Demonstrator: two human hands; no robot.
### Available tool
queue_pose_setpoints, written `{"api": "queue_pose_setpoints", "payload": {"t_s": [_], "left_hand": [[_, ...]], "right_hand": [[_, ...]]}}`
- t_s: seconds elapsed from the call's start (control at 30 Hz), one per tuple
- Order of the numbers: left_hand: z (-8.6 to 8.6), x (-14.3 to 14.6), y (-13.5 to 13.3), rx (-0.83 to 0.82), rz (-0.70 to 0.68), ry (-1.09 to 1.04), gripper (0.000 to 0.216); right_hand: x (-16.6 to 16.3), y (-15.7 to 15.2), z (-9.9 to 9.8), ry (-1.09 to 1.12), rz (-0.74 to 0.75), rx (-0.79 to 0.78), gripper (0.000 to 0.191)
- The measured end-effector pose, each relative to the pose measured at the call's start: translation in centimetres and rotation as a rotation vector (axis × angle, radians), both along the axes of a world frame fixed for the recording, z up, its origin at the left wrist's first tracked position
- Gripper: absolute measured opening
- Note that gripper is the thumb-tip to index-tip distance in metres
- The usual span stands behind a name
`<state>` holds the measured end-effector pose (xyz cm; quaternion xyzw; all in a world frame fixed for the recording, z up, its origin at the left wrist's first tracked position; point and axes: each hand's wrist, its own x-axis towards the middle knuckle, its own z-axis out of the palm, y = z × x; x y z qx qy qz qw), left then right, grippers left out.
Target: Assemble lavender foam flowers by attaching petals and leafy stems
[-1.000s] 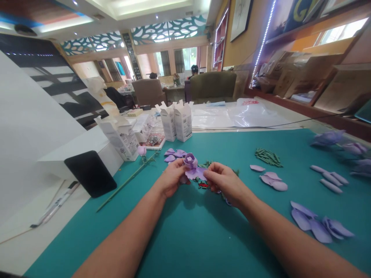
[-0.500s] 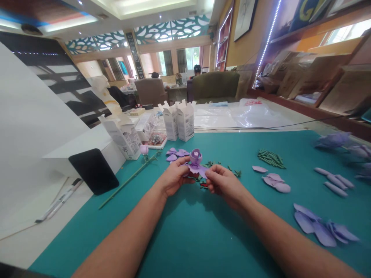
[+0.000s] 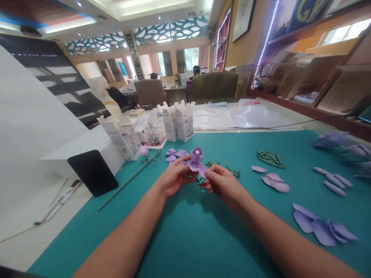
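A purple toy flower, with a cupped centre and petals spread below it, is held between both hands above the green mat. My left hand grips it from the left, fingers closed around its side and underside. With thumb and forefinger, my right hand pinches a petal on its right. Small green pieces and a few red pieces lie on the mat behind and beneath the hands. Loose purple petals rest just beyond my left hand. A green stem with a pink bud lies to the left.
On the right are a pile of green sticks, pale petals, rolled pieces and larger purple petals. A black tablet leans against a white box at left. Open white cartons stand at the back.
My left fingers have shifted slightly around the flower, and the flower has tilted a little. My right hand keeps its pinch on the petal.
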<state>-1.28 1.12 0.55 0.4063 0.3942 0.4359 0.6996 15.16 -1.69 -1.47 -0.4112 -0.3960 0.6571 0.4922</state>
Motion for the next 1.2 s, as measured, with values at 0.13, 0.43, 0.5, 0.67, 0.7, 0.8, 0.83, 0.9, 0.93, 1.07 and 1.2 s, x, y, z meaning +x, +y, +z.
{"api": "queue_pose_setpoints", "payload": {"t_s": [0.13, 0.43, 0.5, 0.67, 0.7, 0.8, 0.83, 0.9, 0.93, 1.07, 1.2], "left_hand": [[0.0, 0.1, 0.0, 0.025, 0.011, 0.003, 0.034], [0.3, -0.4, 0.2, 0.07, 0.061, 0.011, 0.027], [0.6, -0.9, 0.3, 0.079, 0.086, -0.008, 0.026], [0.7, -1.7, 0.8, 0.106, 0.167, -0.081, 0.026], [0.7, -1.8, 0.9, 0.111, 0.178, -0.094, 0.025], [0.5, -1.9, 1.0, 0.118, 0.199, -0.122, 0.023], [0.5, -1.8, 1.0, 0.119, 0.205, -0.13, 0.022], [0.5, -1.8, 1.0, 0.12, 0.212, -0.146, 0.022], [0.5, -1.7, 0.9, 0.12, 0.214, -0.153, 0.022], [0.7, -1.7, 0.9, 0.114, 0.226, -0.166, 0.023], [0.7, -1.9, 0.8, 0.119, 0.225, -0.184, 0.024]], "right_hand": [[0.0, 0.0, -0.1, -0.01, 0.008, -0.02, 0.042], [0.5, 0.5, 0.0, -0.133, 0.034, 0.023, 0.036], [0.6, 0.8, -0.3, -0.271, 0.002, 0.087, 0.029], [-0.2, 0.1, -1.8, -0.809, 0.035, 0.595, 0.019], [-0.5, -0.2, -2.1, -0.909, 0.067, 0.714, 0.022], [-1.7, -1.2, -2.6, -1.107, 0.193, 0.966, 0.028], [-2.2, -1.4, -2.7, -1.146, 0.226, 1.021, 0.029], [-3.1, -1.7, -2.8, -1.199, 0.27, 1.105, 0.031], [-3.7, -1.7, -2.8, -1.218, 0.286, 1.136, 0.032], [-6.0, -1.5, -2.6, -1.295, 0.328, 1.191, 0.039], [-7.5, -1.3, -2.4, -1.423, 0.349, 1.172, 0.032]]}}
